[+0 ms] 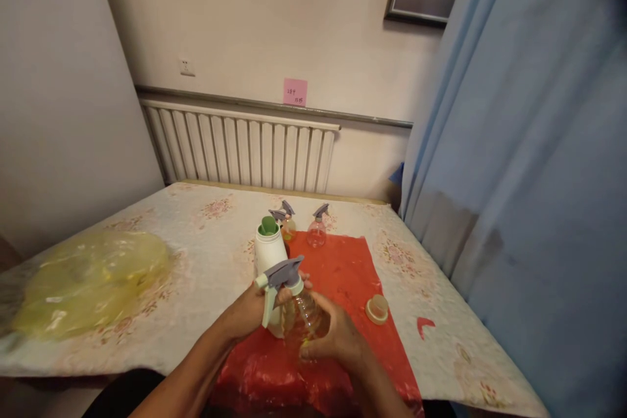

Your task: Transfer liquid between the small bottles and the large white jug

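A clear spray bottle (306, 313) with a grey and cream trigger head is held between both hands, tilted, above the red sheet. My left hand (257, 307) is closed around its neck just below the trigger head, the fingertips showing on the far side. My right hand (340, 336) grips the bottle's body from the right, thumb across the near side. Directly behind the left hand stands a white wide-mouthed bottle (269, 249) with a green scoop (268, 226) in its mouth. A clear, cream-rimmed cap (377, 309) lies on the red sheet to the right.
The red sheet (343, 268) covers part of a flowered tablecloth (210, 268). Spray bottles (289, 227) and a pinkish one (317, 233) stand at the back. A yellow plastic bag (98, 281) lies left, a red scrap (424, 325) right. A blue curtain (514, 176) hangs along the right.
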The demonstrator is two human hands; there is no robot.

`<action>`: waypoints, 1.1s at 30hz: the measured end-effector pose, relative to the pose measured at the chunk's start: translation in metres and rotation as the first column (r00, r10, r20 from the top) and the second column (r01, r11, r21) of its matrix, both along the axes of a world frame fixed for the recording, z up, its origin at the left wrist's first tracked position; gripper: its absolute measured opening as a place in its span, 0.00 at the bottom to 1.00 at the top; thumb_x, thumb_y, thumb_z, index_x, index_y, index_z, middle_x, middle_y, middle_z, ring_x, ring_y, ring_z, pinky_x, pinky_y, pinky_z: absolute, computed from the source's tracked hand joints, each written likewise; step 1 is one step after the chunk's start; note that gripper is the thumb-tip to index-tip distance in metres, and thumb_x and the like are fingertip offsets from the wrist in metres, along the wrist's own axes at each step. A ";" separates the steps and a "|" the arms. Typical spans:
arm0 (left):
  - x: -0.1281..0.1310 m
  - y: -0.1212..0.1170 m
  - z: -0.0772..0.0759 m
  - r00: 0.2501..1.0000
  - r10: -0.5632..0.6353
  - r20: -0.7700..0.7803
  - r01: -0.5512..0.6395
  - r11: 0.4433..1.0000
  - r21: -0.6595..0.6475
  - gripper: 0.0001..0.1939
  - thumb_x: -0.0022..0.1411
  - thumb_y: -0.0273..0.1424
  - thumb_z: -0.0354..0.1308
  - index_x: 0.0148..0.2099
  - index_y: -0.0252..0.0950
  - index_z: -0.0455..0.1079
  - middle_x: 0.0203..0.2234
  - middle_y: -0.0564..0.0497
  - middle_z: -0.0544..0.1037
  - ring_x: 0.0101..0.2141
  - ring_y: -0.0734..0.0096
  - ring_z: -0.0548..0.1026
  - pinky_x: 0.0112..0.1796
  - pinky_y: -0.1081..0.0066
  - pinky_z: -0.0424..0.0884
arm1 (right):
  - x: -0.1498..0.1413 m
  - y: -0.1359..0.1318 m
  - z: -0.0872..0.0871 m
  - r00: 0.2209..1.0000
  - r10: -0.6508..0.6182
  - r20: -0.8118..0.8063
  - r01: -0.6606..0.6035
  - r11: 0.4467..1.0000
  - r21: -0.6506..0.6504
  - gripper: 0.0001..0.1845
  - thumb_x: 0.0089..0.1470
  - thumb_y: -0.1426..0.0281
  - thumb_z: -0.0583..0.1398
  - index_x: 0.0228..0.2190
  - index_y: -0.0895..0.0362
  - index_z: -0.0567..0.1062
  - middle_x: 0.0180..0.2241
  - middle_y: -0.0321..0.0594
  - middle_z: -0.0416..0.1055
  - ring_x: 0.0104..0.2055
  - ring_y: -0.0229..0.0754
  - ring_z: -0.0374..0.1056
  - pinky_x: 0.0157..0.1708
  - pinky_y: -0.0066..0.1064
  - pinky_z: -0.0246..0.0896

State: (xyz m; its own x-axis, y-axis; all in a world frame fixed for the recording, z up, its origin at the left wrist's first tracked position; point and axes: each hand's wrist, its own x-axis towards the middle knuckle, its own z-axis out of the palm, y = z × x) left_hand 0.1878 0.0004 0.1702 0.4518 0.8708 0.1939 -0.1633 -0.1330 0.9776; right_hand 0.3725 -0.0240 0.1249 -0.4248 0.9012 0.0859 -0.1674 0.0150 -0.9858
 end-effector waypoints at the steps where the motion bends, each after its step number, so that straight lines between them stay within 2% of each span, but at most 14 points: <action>1: -0.001 0.000 0.001 1.000 -0.031 0.004 0.031 0.999 0.010 0.15 0.55 0.36 0.63 0.46 0.38 0.75 0.37 0.44 0.82 0.46 0.54 0.75 0.48 0.57 0.71 | -0.001 0.000 -0.004 1.000 0.010 -0.008 -0.010 1.000 -0.007 0.35 0.26 0.71 0.73 0.42 0.55 0.74 0.35 0.34 0.75 0.39 0.46 0.71 0.40 0.34 0.66; 4: -0.002 0.003 0.003 0.994 -0.109 -0.004 0.109 0.994 0.031 0.14 0.57 0.36 0.62 0.45 0.39 0.75 0.37 0.45 0.82 0.48 0.55 0.75 0.48 0.58 0.71 | -0.002 0.001 -0.011 1.000 0.013 -0.020 -0.014 1.000 -0.025 0.34 0.25 0.70 0.73 0.41 0.55 0.74 0.35 0.34 0.75 0.38 0.45 0.70 0.37 0.32 0.65; 7: -0.001 0.007 0.002 0.990 -0.137 -0.010 0.137 0.990 0.016 0.15 0.58 0.37 0.61 0.46 0.38 0.75 0.39 0.44 0.81 0.48 0.55 0.75 0.50 0.57 0.69 | -0.003 0.001 -0.012 0.998 0.024 -0.063 -0.026 0.999 -0.034 0.38 0.25 0.70 0.74 0.44 0.55 0.74 0.38 0.35 0.75 0.39 0.44 0.70 0.37 0.31 0.64; 10: 0.002 0.009 -0.001 0.995 -0.101 0.021 0.101 0.995 0.006 0.17 0.57 0.37 0.62 0.48 0.38 0.74 0.41 0.43 0.81 0.48 0.54 0.75 0.50 0.57 0.69 | -0.005 0.001 -0.010 0.993 0.040 -0.113 -0.045 0.998 -0.047 0.40 0.25 0.69 0.74 0.46 0.54 0.73 0.39 0.36 0.75 0.40 0.45 0.70 0.39 0.33 0.64; 15: 0.009 0.008 -0.005 0.998 0.021 0.067 -0.024 0.999 0.047 0.19 0.54 0.36 0.65 0.48 0.38 0.73 0.44 0.43 0.79 0.48 0.53 0.74 0.48 0.59 0.70 | -0.008 0.000 -0.010 0.989 0.029 -0.146 -0.036 0.998 -0.044 0.39 0.27 0.68 0.74 0.46 0.53 0.72 0.40 0.38 0.75 0.43 0.48 0.71 0.42 0.37 0.65; 21: 0.013 0.009 -0.007 0.995 0.075 0.063 -0.080 0.992 0.092 0.17 0.56 0.36 0.63 0.47 0.36 0.74 0.43 0.44 0.79 0.48 0.53 0.74 0.47 0.61 0.70 | -0.006 -0.001 -0.007 0.992 0.020 -0.121 -0.024 0.999 -0.028 0.36 0.28 0.71 0.73 0.44 0.55 0.72 0.37 0.36 0.75 0.39 0.45 0.71 0.38 0.33 0.65; 24: 0.008 0.010 -0.004 0.997 0.082 -0.003 -0.081 0.990 0.116 0.15 0.57 0.35 0.62 0.46 0.36 0.75 0.43 0.44 0.80 0.49 0.51 0.73 0.49 0.60 0.69 | -0.003 -0.002 -0.004 0.992 0.026 -0.125 -0.029 0.999 -0.025 0.38 0.28 0.71 0.73 0.46 0.54 0.72 0.38 0.36 0.75 0.39 0.45 0.70 0.38 0.32 0.64; 29: -0.002 0.011 0.005 0.993 0.010 -0.114 0.013 0.980 0.198 0.12 0.60 0.36 0.58 0.44 0.38 0.76 0.45 0.44 0.79 0.55 0.49 0.68 0.53 0.58 0.66 | -0.002 -0.003 -0.004 0.986 0.052 -0.160 -0.054 0.998 -0.011 0.39 0.28 0.69 0.74 0.46 0.54 0.73 0.39 0.36 0.75 0.41 0.45 0.70 0.41 0.34 0.64; 33: -0.003 0.010 0.001 0.995 -0.083 -0.050 0.090 0.984 0.152 0.15 0.64 0.38 0.53 0.47 0.38 0.75 0.46 0.42 0.78 0.57 0.51 0.67 0.56 0.56 0.62 | -0.005 -0.001 -0.011 0.974 0.095 -0.207 -0.104 0.994 -0.036 0.39 0.26 0.68 0.75 0.45 0.54 0.73 0.37 0.36 0.75 0.40 0.46 0.71 0.42 0.36 0.64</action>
State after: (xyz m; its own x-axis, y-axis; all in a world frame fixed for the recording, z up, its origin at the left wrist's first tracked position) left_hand 0.1852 0.0104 0.1715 0.5350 0.7893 0.3014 -0.1392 -0.2695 0.9529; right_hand 0.3680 -0.0253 0.1138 -0.4902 0.8605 0.1391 -0.3642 -0.0572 -0.9296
